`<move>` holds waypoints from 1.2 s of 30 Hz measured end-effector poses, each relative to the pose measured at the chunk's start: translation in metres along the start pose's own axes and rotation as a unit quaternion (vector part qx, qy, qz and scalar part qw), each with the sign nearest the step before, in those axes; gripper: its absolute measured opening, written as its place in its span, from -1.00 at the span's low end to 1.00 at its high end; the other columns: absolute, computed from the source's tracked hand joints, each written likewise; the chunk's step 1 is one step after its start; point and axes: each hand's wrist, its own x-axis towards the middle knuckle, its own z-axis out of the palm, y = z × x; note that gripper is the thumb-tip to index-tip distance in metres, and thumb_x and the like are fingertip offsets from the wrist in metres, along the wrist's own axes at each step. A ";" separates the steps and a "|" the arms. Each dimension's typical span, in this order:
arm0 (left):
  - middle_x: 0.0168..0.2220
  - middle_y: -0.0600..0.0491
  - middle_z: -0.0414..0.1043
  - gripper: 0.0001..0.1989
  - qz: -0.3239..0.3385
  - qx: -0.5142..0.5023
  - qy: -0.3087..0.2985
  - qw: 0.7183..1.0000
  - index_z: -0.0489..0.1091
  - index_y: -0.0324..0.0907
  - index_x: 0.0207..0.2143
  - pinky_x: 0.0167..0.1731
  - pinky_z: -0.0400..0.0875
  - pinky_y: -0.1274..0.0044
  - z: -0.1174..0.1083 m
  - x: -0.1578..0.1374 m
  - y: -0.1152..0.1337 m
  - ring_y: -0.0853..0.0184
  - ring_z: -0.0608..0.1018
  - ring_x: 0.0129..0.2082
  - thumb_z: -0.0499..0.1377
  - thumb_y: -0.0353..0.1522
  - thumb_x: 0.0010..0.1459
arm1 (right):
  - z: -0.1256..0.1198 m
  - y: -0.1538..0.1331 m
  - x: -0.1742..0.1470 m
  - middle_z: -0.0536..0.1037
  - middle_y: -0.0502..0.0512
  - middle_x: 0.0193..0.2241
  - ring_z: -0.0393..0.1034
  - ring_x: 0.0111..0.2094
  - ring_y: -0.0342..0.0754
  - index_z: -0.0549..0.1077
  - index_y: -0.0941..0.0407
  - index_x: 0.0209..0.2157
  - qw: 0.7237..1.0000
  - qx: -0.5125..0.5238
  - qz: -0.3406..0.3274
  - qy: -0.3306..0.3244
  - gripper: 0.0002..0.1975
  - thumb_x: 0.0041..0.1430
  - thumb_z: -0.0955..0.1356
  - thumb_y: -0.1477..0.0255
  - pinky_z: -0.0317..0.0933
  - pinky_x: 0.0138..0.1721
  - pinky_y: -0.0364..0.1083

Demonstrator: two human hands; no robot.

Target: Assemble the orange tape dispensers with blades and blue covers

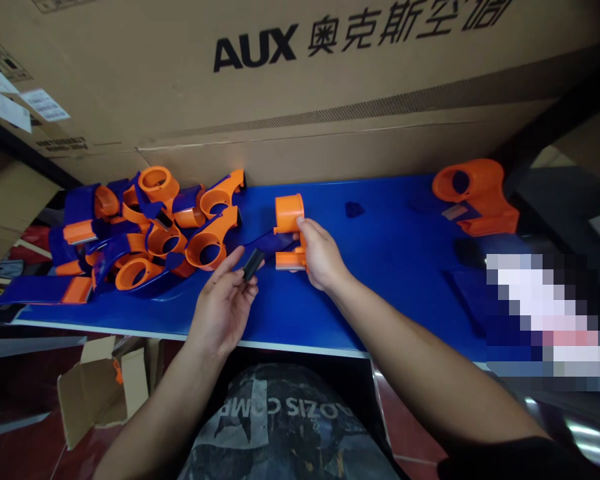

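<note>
My right hand (pixel 320 257) grips an orange and blue tape dispenser (pixel 287 223) that stands on the blue table (pixel 390 253), its orange spool hub pointing up. Just left of it, my left hand (pixel 225 300) pinches a small dark roller piece (pixel 253 263) between thumb and fingers, held close to the dispenser's blue base. The two hands are a short gap apart over the middle of the table.
A heap of several orange and blue dispensers (pixel 145 233) covers the table's left part. Another dispenser (pixel 475 193) lies at the far right, a small dark part (pixel 354 209) near the back. A big cardboard box (pixel 300 80) walls the rear; a small carton (pixel 100 387) sits on the floor.
</note>
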 end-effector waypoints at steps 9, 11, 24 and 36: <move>-0.12 -0.07 0.59 -0.48 -0.070 0.020 -0.092 0.993 0.40 -0.06 0.26 -0.32 0.49 0.54 0.008 -0.017 0.012 0.38 0.56 -0.31 0.26 -0.34 0.24 | -0.001 0.001 0.001 0.40 -0.03 -0.41 0.28 -0.41 -0.08 0.42 0.05 -0.38 1.000 0.016 0.008 -0.007 -0.58 0.14 0.40 -0.05 0.16 -0.44 -0.11; -0.14 -0.02 0.57 -0.43 -0.064 0.021 -0.111 0.991 0.37 0.02 0.28 -0.31 0.49 0.54 0.008 -0.017 0.014 0.38 0.57 -0.29 0.29 -0.35 0.22 | -0.002 0.001 0.002 0.40 -0.03 -0.42 0.28 -0.40 -0.08 0.41 0.05 -0.40 1.000 0.015 0.004 -0.006 -0.58 0.15 0.40 -0.03 0.16 -0.42 -0.11; -0.25 0.12 0.46 -0.61 0.094 0.152 -0.117 0.977 0.33 -0.08 -0.07 -0.24 0.61 0.47 0.000 0.030 -0.001 0.37 0.63 -0.30 0.40 -0.22 0.15 | -0.001 0.000 0.002 0.39 -0.03 -0.44 0.27 -0.45 -0.09 0.39 0.04 -0.40 1.000 0.007 0.004 -0.014 -0.58 0.18 0.37 -0.04 0.17 -0.43 -0.10; -0.32 0.08 0.54 -0.71 0.184 0.285 -0.093 0.936 0.51 -0.15 -0.21 -0.32 0.40 0.55 0.005 0.044 -0.017 0.42 0.51 -0.37 0.45 -0.24 0.08 | 0.002 -0.008 -0.007 0.38 -0.02 -0.40 0.28 -0.52 -0.12 0.41 0.05 -0.37 0.998 0.037 0.039 -0.013 -0.60 0.16 0.39 -0.01 0.15 -0.61 -0.14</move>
